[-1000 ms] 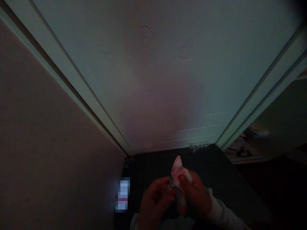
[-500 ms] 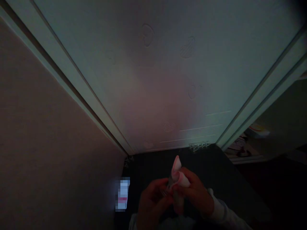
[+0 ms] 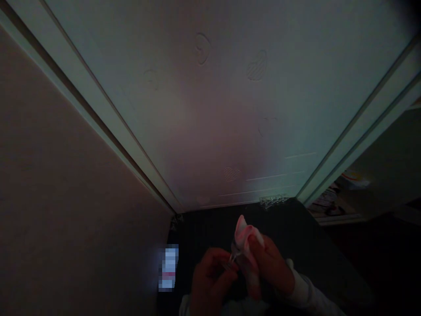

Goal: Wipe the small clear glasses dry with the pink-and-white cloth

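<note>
In dim light, my left hand (image 3: 212, 276) pinches the foot of a small clear stemmed glass (image 3: 234, 256). A pink and white cloth (image 3: 246, 239) covers much of the glass's upper part. My right hand (image 3: 271, 263) is closed around the cloth, its thumb pressed into the folds at the glass. One end of the cloth hangs below the hand, and another corner sticks up. Both hands are above a dark tabletop (image 3: 204, 230), close to my body.
A lit, blurred-out screen (image 3: 169, 267) lies at the left of the tabletop. At the back rises a pale panel (image 3: 210, 109) with heart-shaped reliefs. Clear, glassy pieces (image 3: 272, 201) sit along its base. A wall (image 3: 82, 197) bounds the left; a shelf with items (image 3: 353, 180) is at right.
My right hand has shifted the cloth on the glass, and its thumb now pushes into the folds. More of the stem shows. My left hand stays nearly in place.
</note>
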Demonstrator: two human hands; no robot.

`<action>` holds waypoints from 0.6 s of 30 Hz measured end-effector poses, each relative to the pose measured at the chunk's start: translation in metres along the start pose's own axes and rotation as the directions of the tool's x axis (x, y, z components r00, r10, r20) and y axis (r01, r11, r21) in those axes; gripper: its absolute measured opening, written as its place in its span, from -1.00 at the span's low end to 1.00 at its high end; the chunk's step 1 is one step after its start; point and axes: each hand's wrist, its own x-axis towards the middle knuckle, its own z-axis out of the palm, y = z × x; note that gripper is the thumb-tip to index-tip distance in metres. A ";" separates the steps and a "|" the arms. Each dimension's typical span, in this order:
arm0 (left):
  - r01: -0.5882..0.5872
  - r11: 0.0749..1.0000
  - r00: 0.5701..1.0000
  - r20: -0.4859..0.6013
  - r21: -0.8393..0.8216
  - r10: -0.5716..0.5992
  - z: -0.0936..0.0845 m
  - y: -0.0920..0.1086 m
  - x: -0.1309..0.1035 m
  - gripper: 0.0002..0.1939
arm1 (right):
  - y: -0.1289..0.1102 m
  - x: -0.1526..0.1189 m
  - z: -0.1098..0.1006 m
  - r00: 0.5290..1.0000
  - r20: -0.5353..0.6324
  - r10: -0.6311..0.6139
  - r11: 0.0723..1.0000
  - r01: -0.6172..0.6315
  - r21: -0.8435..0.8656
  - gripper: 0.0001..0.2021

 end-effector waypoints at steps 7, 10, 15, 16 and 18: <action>0.109 0.972 0.993 -0.009 -0.206 -0.114 0.004 -0.005 0.009 -0.58 | 0.002 0.004 0.003 0.992 -0.003 0.126 0.981 -0.124 0.147 -0.50; 0.199 0.949 0.980 0.082 -0.244 -0.184 0.003 -0.011 0.014 -0.53 | 0.001 0.004 0.004 0.991 0.004 0.136 0.978 -0.135 0.157 -0.50; 0.204 0.970 0.976 0.101 -0.135 -0.192 0.001 -0.014 0.018 -0.46 | 0.003 0.006 0.003 0.988 -0.094 0.121 0.987 -0.110 0.114 -0.50; 0.162 0.984 0.985 0.080 -0.081 -0.155 0.002 -0.014 0.018 -0.47 | 0.003 0.006 0.002 0.989 -0.085 0.118 0.987 -0.107 0.118 -0.51; 0.037 0.998 0.999 0.025 0.057 -0.039 0.002 -0.010 0.018 -0.50 | 0.002 0.007 0.000 0.994 -0.049 0.096 0.990 -0.090 0.113 -0.54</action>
